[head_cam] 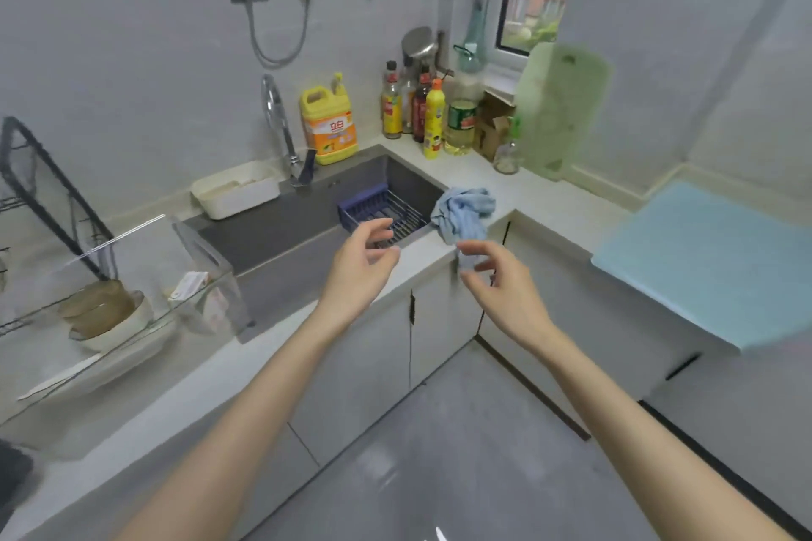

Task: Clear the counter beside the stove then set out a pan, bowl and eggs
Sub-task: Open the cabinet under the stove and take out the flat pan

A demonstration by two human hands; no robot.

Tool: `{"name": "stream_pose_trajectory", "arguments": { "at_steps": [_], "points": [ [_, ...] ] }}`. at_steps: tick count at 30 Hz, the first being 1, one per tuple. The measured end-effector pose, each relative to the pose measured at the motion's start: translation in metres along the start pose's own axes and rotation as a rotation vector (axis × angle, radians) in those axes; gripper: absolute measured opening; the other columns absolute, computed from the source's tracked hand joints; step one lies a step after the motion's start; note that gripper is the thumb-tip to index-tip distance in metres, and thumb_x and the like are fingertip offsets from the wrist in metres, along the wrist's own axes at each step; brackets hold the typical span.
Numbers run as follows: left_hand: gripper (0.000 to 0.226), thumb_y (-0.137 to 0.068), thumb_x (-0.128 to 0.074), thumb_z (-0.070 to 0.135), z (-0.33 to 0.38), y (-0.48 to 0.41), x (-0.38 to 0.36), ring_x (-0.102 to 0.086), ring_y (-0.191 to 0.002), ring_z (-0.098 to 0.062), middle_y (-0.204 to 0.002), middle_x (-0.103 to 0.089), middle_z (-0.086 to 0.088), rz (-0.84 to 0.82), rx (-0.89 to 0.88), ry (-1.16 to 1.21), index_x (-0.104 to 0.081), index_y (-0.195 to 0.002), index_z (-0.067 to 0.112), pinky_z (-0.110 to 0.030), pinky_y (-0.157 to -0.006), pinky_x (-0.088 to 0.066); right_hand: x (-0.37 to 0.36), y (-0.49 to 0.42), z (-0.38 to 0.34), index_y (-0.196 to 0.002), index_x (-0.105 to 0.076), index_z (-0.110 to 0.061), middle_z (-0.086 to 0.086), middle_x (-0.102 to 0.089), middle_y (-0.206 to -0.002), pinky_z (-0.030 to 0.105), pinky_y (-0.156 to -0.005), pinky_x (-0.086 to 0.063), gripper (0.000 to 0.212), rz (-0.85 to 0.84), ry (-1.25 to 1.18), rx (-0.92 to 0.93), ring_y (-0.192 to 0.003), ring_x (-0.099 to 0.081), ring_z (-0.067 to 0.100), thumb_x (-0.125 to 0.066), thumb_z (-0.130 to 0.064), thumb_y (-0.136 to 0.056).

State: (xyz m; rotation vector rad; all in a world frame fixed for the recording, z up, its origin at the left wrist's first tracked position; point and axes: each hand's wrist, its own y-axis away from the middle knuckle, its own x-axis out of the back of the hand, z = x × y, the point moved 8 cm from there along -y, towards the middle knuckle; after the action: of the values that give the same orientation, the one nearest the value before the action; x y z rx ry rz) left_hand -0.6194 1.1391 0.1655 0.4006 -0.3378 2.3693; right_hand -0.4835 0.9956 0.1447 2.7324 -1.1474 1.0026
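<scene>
Counter [549, 198] right of the sink [281, 228] carries a crumpled blue cloth [465, 211] whose tail hangs over the front edge, so a loose grab could drop it to the floor. The left hand [356, 268] hovers above the sink's front rim, fingers spread and empty. The right hand [505, 286], half curled, reaches the cloth's tail, though a pinch cannot be told, and bottles [422, 114] crowd the sink's far corner.

Kitchen corner, counted.
Two hands, the left hand [360, 264] and the right hand [496, 286]; one blue cloth [465, 211]; one sink [281, 224] with one tap [277, 119] and one blue basket [364, 202]; one yellow jug [327, 123]; one white tub [237, 193]; one green cutting board [558, 110].
</scene>
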Motion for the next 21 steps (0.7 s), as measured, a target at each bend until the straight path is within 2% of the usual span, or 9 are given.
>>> {"name": "stream_pose_trajectory", "arguments": {
  "at_steps": [2,5,8,12,13,14,16,21],
  "points": [
    [0.039,-0.092,-0.056,0.014,0.020,0.002,-0.045,-0.059,-0.105,-0.007,-0.124,-0.058,0.007,-0.076,-0.028,-0.004,-0.052,-0.130,0.020,-0.014,-0.078,-0.044,0.042,0.018,0.022,-0.121,-0.059,-0.025,-0.014,-0.058,-0.119,-0.001,-0.070,-0.035,0.033,0.074,0.019,-0.049,-0.094,-0.055,0.005,-0.058,-0.016,-0.089],
    [0.037,-0.091,-0.057,0.013,0.050,0.011,-0.112,-0.058,-0.096,-0.005,-0.123,-0.059,0.007,-0.160,-0.087,-0.009,-0.054,-0.128,0.019,-0.008,-0.074,-0.042,0.104,0.049,0.054,-0.121,-0.059,-0.024,-0.011,-0.059,-0.120,-0.002,-0.071,-0.035,0.031,0.168,0.038,-0.111,-0.096,-0.056,0.008,-0.058,-0.017,-0.090],
    [0.038,-0.092,-0.057,0.011,0.081,0.030,-0.187,-0.057,-0.095,-0.007,-0.125,-0.057,0.004,-0.257,-0.129,0.002,-0.053,-0.130,0.015,-0.005,-0.073,-0.043,0.167,0.090,0.088,-0.121,-0.057,-0.025,-0.011,-0.058,-0.121,0.003,-0.073,-0.036,0.030,0.235,0.045,-0.161,-0.099,-0.055,0.009,-0.058,-0.019,-0.092],
    [0.038,-0.092,-0.057,0.011,0.119,0.066,-0.286,-0.056,-0.087,-0.001,-0.124,-0.057,0.002,-0.346,-0.155,0.027,-0.052,-0.130,0.015,0.002,-0.068,-0.039,0.249,0.152,0.132,-0.122,-0.058,-0.023,-0.011,-0.059,-0.120,0.009,-0.075,-0.037,0.032,0.308,0.080,-0.229,-0.097,-0.054,0.006,-0.059,-0.016,-0.090],
    [0.038,-0.092,-0.057,0.011,0.120,0.068,-0.289,-0.055,-0.085,0.002,-0.123,-0.058,0.003,-0.350,-0.167,0.028,-0.052,-0.129,0.016,0.002,-0.066,-0.039,0.251,0.153,0.135,-0.121,-0.059,-0.021,-0.010,-0.059,-0.119,0.009,-0.076,-0.037,0.032,0.313,0.068,-0.235,-0.094,-0.053,0.005,-0.059,-0.014,-0.090],
    [0.038,-0.092,-0.057,0.012,0.139,0.093,-0.343,-0.055,-0.084,0.003,-0.123,-0.058,0.003,-0.410,-0.166,0.045,-0.052,-0.129,0.017,0.002,-0.065,-0.039,0.294,0.188,0.157,-0.121,-0.060,-0.018,-0.009,-0.059,-0.117,0.007,-0.076,-0.037,0.032,0.352,0.090,-0.265,-0.091,-0.052,0.004,-0.059,-0.011,-0.090],
    [0.038,-0.092,-0.057,0.012,0.146,0.105,-0.371,-0.056,-0.084,0.004,-0.122,-0.058,0.003,-0.437,-0.165,0.049,-0.053,-0.130,0.018,0.002,-0.065,-0.040,0.312,0.203,0.170,-0.121,-0.060,-0.017,-0.009,-0.058,-0.116,0.004,-0.076,-0.037,0.032,0.361,0.108,-0.286,-0.089,-0.053,0.007,-0.059,-0.010,-0.089],
    [0.039,-0.092,-0.057,0.013,0.183,0.158,-0.486,-0.057,-0.082,0.002,-0.122,-0.057,0.003,-0.572,-0.148,0.040,-0.052,-0.130,0.018,-0.002,-0.064,-0.042,0.395,0.279,0.233,-0.123,-0.055,-0.026,-0.014,-0.054,-0.119,0.021,-0.084,-0.039,0.032,0.421,0.147,-0.422,-0.102,-0.052,0.009,-0.057,-0.020,-0.092]
  ]
}}
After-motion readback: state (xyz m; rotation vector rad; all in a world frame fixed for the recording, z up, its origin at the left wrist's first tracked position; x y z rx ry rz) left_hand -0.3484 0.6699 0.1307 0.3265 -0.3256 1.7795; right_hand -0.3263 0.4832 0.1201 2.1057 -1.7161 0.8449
